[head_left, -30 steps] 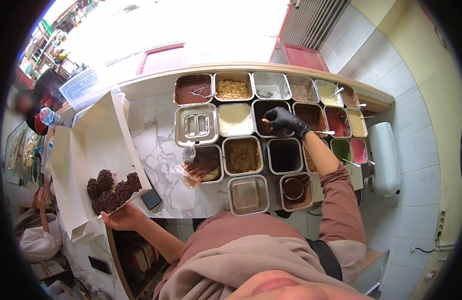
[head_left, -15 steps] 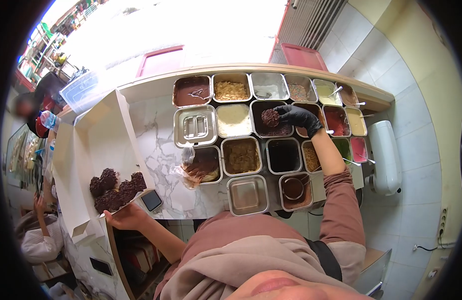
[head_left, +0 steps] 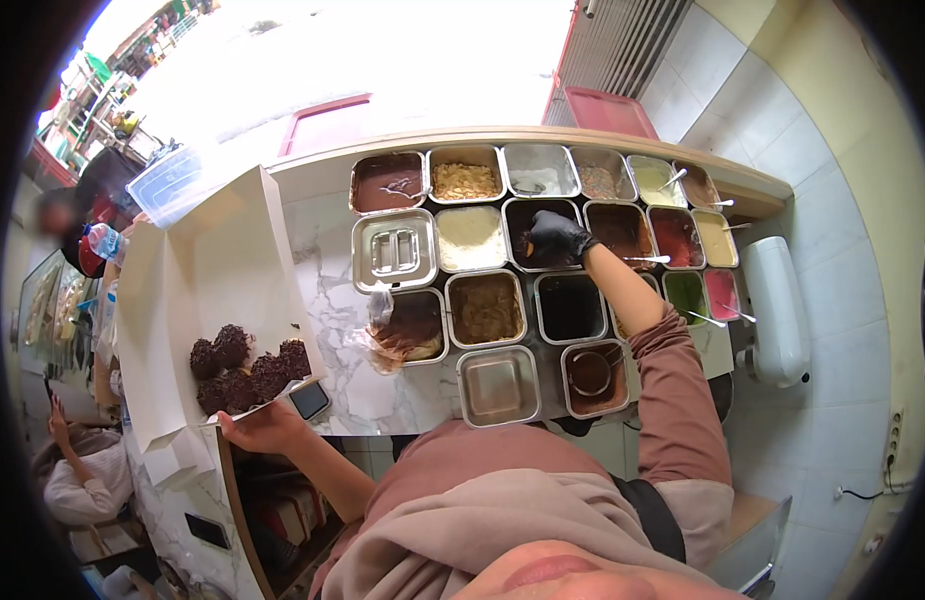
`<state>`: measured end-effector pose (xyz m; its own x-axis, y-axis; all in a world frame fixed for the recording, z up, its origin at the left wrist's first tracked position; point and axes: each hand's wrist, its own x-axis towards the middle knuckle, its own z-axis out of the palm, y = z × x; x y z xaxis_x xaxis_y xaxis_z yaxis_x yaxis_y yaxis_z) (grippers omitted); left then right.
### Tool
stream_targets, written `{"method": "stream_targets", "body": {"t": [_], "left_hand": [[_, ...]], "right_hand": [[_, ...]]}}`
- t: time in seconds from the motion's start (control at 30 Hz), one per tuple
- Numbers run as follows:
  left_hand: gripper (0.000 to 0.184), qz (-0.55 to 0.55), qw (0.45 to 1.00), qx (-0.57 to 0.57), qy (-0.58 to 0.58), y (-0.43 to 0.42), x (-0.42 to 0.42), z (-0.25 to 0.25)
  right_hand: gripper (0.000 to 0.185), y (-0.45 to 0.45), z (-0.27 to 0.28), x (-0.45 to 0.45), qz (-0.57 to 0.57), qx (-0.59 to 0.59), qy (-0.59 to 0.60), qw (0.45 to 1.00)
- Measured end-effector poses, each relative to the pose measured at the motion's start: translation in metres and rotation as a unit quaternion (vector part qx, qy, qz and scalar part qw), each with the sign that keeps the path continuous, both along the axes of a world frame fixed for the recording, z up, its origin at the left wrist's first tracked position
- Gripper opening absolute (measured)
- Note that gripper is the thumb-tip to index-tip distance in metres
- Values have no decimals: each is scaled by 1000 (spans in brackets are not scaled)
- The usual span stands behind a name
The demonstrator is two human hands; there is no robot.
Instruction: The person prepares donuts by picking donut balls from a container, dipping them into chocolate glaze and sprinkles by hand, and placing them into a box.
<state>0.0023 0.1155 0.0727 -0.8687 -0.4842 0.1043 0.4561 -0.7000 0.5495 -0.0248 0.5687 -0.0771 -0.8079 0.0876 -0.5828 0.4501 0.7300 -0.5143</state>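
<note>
A dark phone (head_left: 208,530) lies on the marbled worktop (head_left: 165,512); a pale rounded appliance (head_left: 779,310) sits near the tiled wall (head_left: 841,240).

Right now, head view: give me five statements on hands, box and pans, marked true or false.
1. The right hand wears a black glove. True.
2. The left hand is inside a steel pan. False: the left hand is at the near edge of the white cardboard box.
3. Chocolate-sprinkled balls lie in the white cardboard box. True.
4. The steel lid is right of the white-filled pan. False: it is left.
5. The green-filled pan is beside the pink-filled pan. True.
</note>
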Motion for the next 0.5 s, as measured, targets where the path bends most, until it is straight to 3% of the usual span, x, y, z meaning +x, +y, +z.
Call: {"method": "stream_targets", "body": {"t": [0.1, 0.3, 0.5], "left_hand": [[45, 20, 1000, -7, -7, -2, 4, 1], [43, 12, 1000, -8, -5, -5, 6, 1], [41, -27, 1000, -3, 4, 5, 4, 4]], "right_hand": [[30, 3, -7, 0, -31, 57, 57, 996], [28, 31, 23, 12, 15, -178, 36, 983], [28, 45, 30, 32, -50, -432, 11, 901]]}}
